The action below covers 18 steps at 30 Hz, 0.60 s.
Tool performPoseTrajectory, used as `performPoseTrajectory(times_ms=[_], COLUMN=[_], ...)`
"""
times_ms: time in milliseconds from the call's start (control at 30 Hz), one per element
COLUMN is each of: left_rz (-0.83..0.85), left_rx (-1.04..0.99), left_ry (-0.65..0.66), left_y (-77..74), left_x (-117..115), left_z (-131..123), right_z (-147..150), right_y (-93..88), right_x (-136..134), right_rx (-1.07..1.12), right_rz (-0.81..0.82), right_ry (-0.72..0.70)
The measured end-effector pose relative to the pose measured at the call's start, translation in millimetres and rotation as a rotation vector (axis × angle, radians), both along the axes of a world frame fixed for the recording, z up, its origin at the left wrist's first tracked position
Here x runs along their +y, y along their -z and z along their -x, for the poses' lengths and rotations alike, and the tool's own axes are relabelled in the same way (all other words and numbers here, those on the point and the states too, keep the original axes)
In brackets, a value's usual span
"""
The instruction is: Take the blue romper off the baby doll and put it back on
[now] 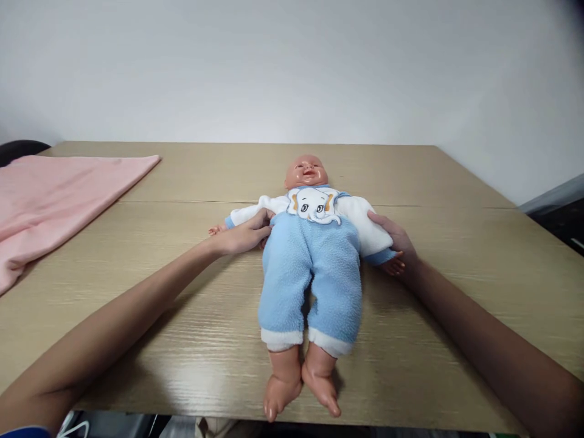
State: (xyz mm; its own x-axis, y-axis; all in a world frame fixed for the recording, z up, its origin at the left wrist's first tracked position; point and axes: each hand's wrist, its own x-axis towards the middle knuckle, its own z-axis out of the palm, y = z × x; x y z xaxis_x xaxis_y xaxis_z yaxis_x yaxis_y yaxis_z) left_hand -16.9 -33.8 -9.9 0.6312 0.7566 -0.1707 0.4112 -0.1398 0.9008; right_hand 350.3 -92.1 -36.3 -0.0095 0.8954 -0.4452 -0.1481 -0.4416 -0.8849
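Note:
A baby doll (pixel 310 261) lies on its back in the middle of the wooden table (pixel 191 328), feet toward me. It wears a blue fleece romper with white sleeves and an elephant bib. My left hand (pixel 244 236) is closed on the doll's side at the armpit, just under its white sleeve. My right hand (pixel 396 238) cups the doll's other sleeve near the wrist, fingers curled under the arm. The doll's bare feet (pixel 298 389) reach almost to the table's near edge.
A pink cloth (pixel 50 201) lies spread over the table's far left corner. A dark chair back (pixel 20 149) shows behind it. A plain white wall stands beyond the table. A dark surface (pixel 561 213) is at the right edge.

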Motion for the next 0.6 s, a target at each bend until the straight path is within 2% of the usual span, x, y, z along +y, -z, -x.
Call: performPoseTrajectory(times_ms=[133,200,267,333,400,467,533,600], left_rz=[-0.173,-0.269,-0.379,-0.569,-0.814,-0.980,-0.974,-0.832], left_rx=[0.099,0.206,0.337,0.440,0.490,0.481,0.463,0.489], left_ry=[0.150,0.236,0.256,0.192,0.044,-0.115,-0.192,-0.209], left_y=[-7.1,-13.2,-17.5,-17.6,-13.5,-7.6,-3.2,-2.1], left_x=[5.1,6.7,6.7,6.0,6.5,9.6,14.3,18.1], left_z=[6.6,11.5,14.7,14.8,12.6,9.9,7.9,6.2], right_z=[1.9,2.6,4.0,6.4,9.3,11.3,11.2,9.5], right_y=[1.9,0.1,-2.4,-4.0,-4.2,-3.3,-1.9,-0.4], right_x=[0.0,-0.5,-0.7,-0.5,-0.3,-0.7,-1.7,-2.9], right_rx=[0.023,0.034,0.049,0.073,0.104,0.133,0.143,0.133], right_rz=[-0.059,-0.046,-0.047,-0.065,-0.086,-0.108,-0.138,-0.167], right_ry=[0.081,0.075,0.075,0.089,0.112,0.139,0.108,0.025])
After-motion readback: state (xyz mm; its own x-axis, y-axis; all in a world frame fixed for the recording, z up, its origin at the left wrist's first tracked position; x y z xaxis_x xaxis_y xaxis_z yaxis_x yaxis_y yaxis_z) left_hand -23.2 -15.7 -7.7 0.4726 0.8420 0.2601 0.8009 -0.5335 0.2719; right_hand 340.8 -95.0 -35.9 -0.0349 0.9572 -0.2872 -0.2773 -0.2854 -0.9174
